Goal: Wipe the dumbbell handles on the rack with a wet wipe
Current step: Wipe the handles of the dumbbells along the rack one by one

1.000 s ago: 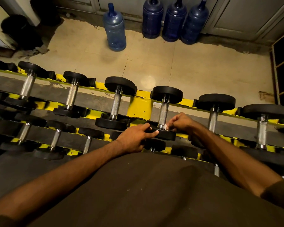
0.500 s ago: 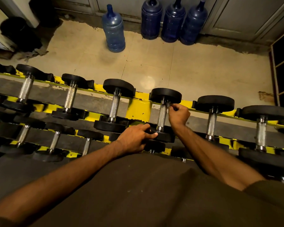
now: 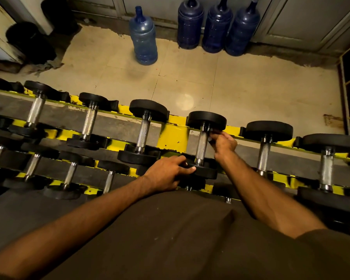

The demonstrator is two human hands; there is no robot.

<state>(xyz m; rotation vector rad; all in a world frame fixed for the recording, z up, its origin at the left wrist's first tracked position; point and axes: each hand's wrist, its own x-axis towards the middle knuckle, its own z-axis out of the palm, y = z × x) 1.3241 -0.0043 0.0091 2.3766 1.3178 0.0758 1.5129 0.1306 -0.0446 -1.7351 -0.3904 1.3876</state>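
Dumbbell handle (image 3: 202, 147) in the middle of the top row is the one being cleaned. It is a shiny, bumpy bar. It lies on the yellow rack (image 3: 173, 138), with a black far plate (image 3: 206, 120) at one end and a black near plate (image 3: 203, 171) at the other.

The right hand (image 3: 223, 141) is up at the far end of the bar, just under the far plate. Its fingers are curled in tight and pinch the side of the bar. The wet wipe does not show. It may be tucked under those fingers, but I cannot tell.

The left hand (image 3: 168, 174) lies with its fingers out flat on the near plate. It grips nothing and just presses down.

To do this step well, I think the wipe should go all the way round the bar, not only along one side. The hand can then slide down to the near plate with a little twist, so the back gets rubbed too. Dirt hides in the bumps, so a firm rub is best. The flat hand should press hard enough that the dumbbell does not roll.

The dumbbell on the right (image 3: 264, 152) and the dumbbell on the left (image 3: 142, 134) sit close by in the same row. Blue water bottles (image 3: 143, 37) stand on the floor past the rack.
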